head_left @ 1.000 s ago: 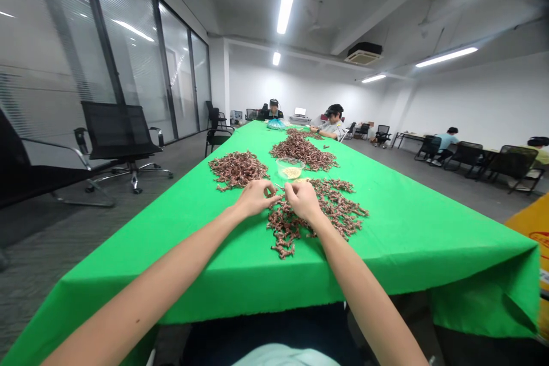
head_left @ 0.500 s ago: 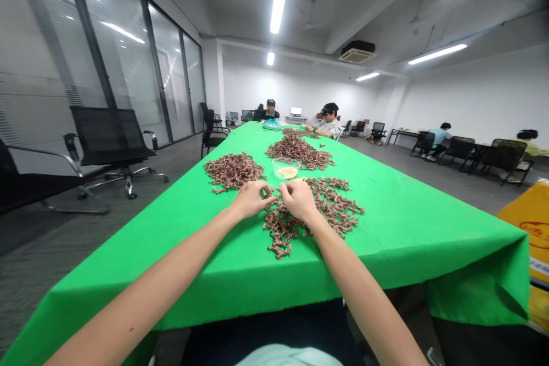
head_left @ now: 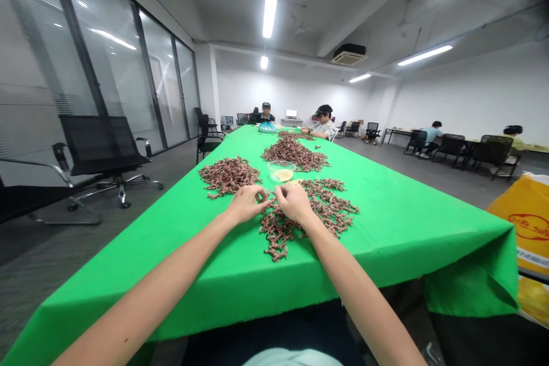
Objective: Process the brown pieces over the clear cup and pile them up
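My left hand (head_left: 245, 205) is closed in a pinch, thumb against fingertips, over the near side of the table. Close beside it, my right hand (head_left: 295, 203) is also pinched shut, its fingertips almost meeting the left ones. Whatever small thing lies between the fingers is too small to make out. Beneath and around the right hand spreads a loose heap of small, knobbly brown pieces (head_left: 330, 209). Just beyond my hands stands a clear plastic bowl (head_left: 275, 167) with small pale-yellow bits in it.
Two more heaps of brown pieces lie at the left (head_left: 229, 175) and behind the bowl (head_left: 295, 152). A green cloth (head_left: 394, 211) covers the long table. Two people sit at its far end near a blue bag (head_left: 267, 127). An office chair (head_left: 103, 146) stands left; a yellow bag (head_left: 525, 211) right.
The view has swung slightly to the right, so the scene sits a little further left. Both hands keep nearly the same pinched pose over the heap.
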A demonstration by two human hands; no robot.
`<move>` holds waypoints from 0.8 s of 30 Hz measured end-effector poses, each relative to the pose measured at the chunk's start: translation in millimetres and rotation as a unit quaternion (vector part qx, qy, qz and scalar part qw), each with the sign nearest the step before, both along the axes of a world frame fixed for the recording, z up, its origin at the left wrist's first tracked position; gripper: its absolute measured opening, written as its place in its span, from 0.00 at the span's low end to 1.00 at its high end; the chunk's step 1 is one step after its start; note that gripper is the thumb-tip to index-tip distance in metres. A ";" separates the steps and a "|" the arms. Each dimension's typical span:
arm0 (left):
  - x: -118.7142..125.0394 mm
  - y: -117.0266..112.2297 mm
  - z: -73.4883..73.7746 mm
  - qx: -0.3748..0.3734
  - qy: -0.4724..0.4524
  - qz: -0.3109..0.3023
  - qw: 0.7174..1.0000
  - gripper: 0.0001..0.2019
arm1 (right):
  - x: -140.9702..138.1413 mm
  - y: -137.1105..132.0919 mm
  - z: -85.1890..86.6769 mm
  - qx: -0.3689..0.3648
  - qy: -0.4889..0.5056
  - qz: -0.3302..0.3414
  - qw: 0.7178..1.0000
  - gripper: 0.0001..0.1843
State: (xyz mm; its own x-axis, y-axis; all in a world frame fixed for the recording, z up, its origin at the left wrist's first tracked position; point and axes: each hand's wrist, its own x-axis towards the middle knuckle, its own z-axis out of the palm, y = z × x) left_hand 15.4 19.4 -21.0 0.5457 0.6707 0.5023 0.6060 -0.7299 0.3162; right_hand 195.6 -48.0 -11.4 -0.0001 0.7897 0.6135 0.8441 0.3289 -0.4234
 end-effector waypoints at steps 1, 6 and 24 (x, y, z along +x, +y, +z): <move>0.1 0.3 -0.2 0.001 0.000 0.000 1.000 0.13 | -0.1 -0.2 0.1 -0.003 -0.003 -0.001 1.000 0.23; -0.3 1.6 -1.2 0.004 0.004 -0.003 1.000 0.13 | 0.3 0.5 -0.7 -0.005 -0.005 -0.006 1.000 0.23; -1.5 0.0 -0.8 0.010 -0.003 0.001 1.000 0.13 | 1.1 0.9 -0.5 0.011 0.020 0.012 1.000 0.25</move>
